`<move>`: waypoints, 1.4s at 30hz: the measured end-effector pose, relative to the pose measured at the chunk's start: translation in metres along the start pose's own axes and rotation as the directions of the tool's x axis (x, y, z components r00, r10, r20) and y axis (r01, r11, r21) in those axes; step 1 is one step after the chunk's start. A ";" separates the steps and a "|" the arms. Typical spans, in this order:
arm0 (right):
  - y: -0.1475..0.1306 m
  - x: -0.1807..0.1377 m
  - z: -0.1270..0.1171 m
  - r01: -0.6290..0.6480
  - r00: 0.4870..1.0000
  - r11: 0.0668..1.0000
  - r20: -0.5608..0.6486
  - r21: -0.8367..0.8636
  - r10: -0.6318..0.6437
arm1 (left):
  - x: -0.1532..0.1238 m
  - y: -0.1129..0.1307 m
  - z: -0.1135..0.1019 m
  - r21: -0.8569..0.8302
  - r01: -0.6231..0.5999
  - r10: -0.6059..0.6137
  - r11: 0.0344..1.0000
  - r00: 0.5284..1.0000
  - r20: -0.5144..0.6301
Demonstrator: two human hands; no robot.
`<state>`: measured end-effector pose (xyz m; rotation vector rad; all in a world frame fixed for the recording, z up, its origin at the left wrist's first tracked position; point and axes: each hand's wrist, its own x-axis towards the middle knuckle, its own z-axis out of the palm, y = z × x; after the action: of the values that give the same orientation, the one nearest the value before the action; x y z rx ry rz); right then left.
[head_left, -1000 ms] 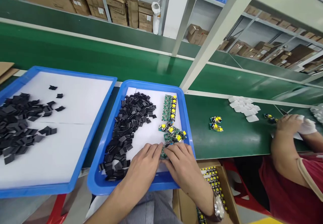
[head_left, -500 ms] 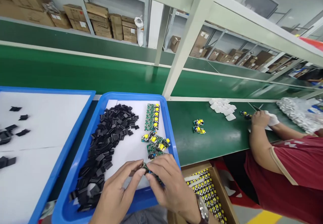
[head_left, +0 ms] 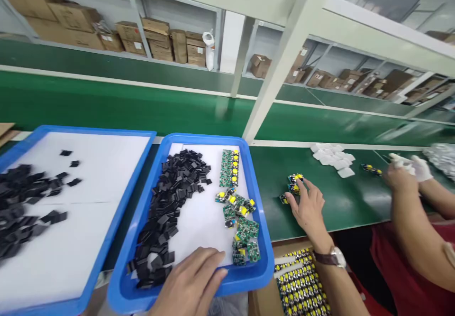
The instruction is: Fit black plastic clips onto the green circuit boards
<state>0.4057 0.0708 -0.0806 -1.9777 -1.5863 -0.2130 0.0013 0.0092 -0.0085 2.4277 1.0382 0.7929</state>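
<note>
1. Green table [head_left: 337,202] stretches across the room, and behind it stand metal shelves with cardboard boxes [head_left: 76,17].
2. Right hand [head_left: 310,207] is at the table with thumb and fingers spread, close around small circuit boards with yellow parts [head_left: 294,178]; I cannot tell if its grip is holding one of them.
3. Left hand [head_left: 195,283] is over the near edge of a blue tray [head_left: 261,230]; its grip is loose, with fingers stretched, and looks empty.
4. Inside this tray, black pieces [head_left: 177,183] are heaped at left; at right, more boards form a neat row [head_left: 230,169], and loose boards [head_left: 248,230] lie nearer.
5. Below the table edge, a carton [head_left: 263,302] holds similar boards in rows.
6. Leftward is a second tray [head_left: 99,130], also with black pieces.
7. Farther right are white pads [head_left: 332,157] and another person's hands, partly covered in white.
</note>
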 end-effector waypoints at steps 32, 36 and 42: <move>-0.290 -0.033 -0.004 0.664 0.409 0.573 0.408 0.480 -0.816 | -0.059 0.005 -0.033 -0.149 0.196 -0.209 0.969 0.975 -0.080; -0.299 -0.038 0.013 0.601 0.476 0.636 0.423 0.483 -0.771 | -0.070 -0.001 -0.042 -0.242 0.195 -0.239 0.951 0.956 -0.170; -0.285 -0.038 0.013 0.430 0.559 0.702 0.444 0.568 -0.701 | -0.075 -0.010 -0.046 -0.551 0.317 -0.505 0.772 0.832 -0.229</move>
<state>0.1267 0.0793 -0.0117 -1.1605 -2.4662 0.5773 -0.0758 -0.0348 -0.0050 1.5623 1.2636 1.1994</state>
